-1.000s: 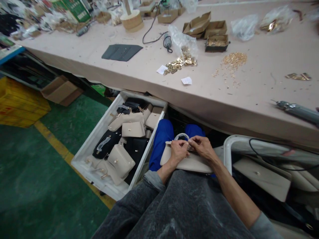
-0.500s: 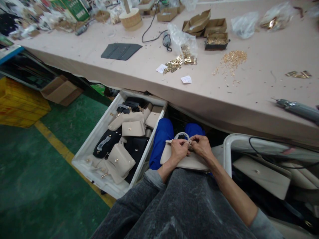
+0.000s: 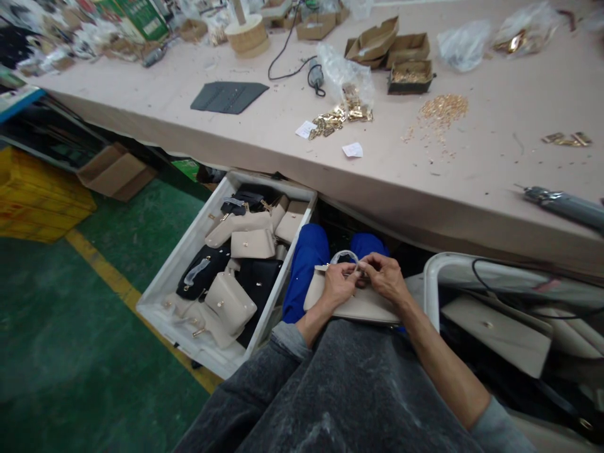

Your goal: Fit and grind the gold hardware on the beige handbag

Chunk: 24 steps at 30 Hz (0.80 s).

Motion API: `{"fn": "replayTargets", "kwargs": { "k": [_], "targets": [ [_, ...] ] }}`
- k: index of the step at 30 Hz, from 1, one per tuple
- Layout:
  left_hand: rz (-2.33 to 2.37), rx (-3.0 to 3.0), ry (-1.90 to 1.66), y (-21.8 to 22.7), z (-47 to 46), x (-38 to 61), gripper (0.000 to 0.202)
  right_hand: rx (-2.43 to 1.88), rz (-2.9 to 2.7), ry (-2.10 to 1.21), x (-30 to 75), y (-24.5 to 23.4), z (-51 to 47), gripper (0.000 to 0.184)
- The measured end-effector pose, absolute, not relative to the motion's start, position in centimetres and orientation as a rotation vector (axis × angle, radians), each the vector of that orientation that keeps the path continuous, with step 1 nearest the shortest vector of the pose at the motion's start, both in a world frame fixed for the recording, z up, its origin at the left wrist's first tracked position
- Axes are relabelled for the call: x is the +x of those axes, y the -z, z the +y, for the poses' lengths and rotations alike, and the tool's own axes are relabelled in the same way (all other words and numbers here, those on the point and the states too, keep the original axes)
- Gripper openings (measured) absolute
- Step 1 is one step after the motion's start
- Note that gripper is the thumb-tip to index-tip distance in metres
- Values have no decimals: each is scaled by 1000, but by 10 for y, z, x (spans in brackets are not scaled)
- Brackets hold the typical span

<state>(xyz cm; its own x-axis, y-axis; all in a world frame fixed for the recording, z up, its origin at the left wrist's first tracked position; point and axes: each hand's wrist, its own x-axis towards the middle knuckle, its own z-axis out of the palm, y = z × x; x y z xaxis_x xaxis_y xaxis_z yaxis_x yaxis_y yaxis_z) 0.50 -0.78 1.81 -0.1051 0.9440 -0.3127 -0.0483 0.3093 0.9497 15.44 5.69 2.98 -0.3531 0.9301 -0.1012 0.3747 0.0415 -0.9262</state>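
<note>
A beige handbag (image 3: 358, 306) lies on my lap, over my blue trousers (image 3: 306, 261). My left hand (image 3: 337, 284) rests on the bag's top edge and pinches something small near its clasp. My right hand (image 3: 385, 278) meets it from the right, fingers closed on the same spot by the bag's pale handle loop (image 3: 343, 257). What sits between the fingertips is too small to make out.
A white crate (image 3: 189, 248) of beige and black bags stands on the green floor at my left. Another white bin (image 3: 436, 277) with beige bags is at my right. The pink worktable (image 3: 264, 135) ahead carries gold fittings (image 3: 340, 116), cardboard boxes (image 3: 408, 63) and an electric screwdriver (image 3: 564, 204).
Both hands stay on the bag's top edge; the fingers shift slightly around the same spot. The view has barely moved.
</note>
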Motion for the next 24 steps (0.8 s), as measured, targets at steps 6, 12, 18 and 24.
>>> {"fn": "replayTargets", "kwargs": {
  "k": [6, 12, 18, 24],
  "targets": [
    [1370, 850, -1082, -24, -7, 6, 23, -1232, -1864, -1214, 151, -36, 62, 30],
    [1329, 696, -1171, -23, -12, 14, 25, -1299, -1638, -1576, 149, -25, 64, 44],
    [1387, 620, -1169, -8, -6, 17, 22, -1290, -1681, -1616, 148, -6, 70, 46],
    [1350, 608, -1141, -7, -7, 16, 26, -1381, -1602, -1618, 145, -6, 68, 38]
  ]
}}
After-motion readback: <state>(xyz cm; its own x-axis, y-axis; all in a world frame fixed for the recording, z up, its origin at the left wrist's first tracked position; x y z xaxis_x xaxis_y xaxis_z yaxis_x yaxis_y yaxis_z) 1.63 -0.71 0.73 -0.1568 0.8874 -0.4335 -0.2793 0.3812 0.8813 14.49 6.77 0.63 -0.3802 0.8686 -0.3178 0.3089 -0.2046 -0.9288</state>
